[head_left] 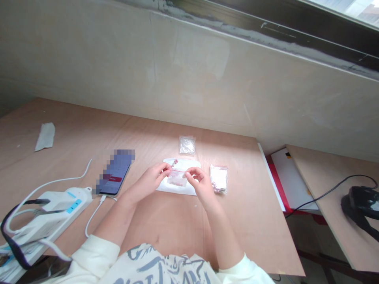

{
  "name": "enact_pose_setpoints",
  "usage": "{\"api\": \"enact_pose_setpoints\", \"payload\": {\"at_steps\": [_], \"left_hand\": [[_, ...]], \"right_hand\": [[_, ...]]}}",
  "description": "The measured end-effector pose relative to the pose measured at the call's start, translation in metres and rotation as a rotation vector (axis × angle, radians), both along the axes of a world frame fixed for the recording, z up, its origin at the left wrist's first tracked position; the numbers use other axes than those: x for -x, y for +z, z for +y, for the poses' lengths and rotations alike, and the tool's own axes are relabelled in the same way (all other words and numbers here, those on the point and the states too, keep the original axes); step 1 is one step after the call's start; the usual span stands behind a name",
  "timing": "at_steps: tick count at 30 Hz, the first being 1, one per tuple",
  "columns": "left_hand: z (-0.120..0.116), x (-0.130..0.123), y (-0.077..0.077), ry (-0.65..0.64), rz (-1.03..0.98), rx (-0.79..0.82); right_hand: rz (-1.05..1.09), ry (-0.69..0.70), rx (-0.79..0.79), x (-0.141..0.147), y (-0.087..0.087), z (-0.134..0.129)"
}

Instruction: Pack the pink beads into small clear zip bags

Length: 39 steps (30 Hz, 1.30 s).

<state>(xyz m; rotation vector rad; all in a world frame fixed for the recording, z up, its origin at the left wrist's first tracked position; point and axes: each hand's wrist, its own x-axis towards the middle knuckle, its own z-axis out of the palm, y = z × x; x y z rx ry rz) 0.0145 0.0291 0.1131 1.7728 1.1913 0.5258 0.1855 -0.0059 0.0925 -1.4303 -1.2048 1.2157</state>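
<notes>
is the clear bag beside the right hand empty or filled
The clear bag isn't empty: small pink pieces show near its lower left corner; how full, cannot tell

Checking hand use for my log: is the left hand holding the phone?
No, the left hand pinches a small clear bag by its red edge; the phone lies on the table.

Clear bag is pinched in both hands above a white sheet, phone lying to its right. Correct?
Not quite: the head view shows the phone lying to the left of the clear bag. The rest holds: left hand and right hand pinch it above a white sheet.
</notes>
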Motion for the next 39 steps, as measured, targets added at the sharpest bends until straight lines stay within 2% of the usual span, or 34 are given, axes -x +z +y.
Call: {"api": "enact_pose_setpoints", "payload": {"at_steps": [4, 8, 11, 18, 24, 32, 39], "left_hand": [[0.000, -0.002, 0.001, 0.001, 0.045, -0.054], [0.000, 0.000, 0.006, -0.051, -0.014, 0.044], [0.001, 0.001, 0.006, -0.083, -0.073, 0.108], [0.003, -0.002, -0.001, -0.080, -0.080, 0.040], [0.007, 0.000, -0.003, -0.097, -0.100, 0.094], [0.014, 0.006, -0.013, -0.034, -0.111, 0.071], [0.015, 0.011, -0.019, -0.052, -0.135, 0.141]], "right_hand": [[-0.009, -0.004, -0.018, 0.003, -0.003, 0.002], [-0.066, -0.077, -0.040, 0.006, -0.005, 0.004], [-0.067, -0.067, -0.035, 0.007, -0.006, 0.004], [0.113, 0.092, 0.127, 0.016, -0.005, 0.008], [0.211, 0.037, 0.117, 0.015, -0.009, 0.013], [0.144, 0.095, 0.171, 0.014, -0.012, 0.016], [0.184, 0.040, 0.163, 0.016, -0.013, 0.017]]}}
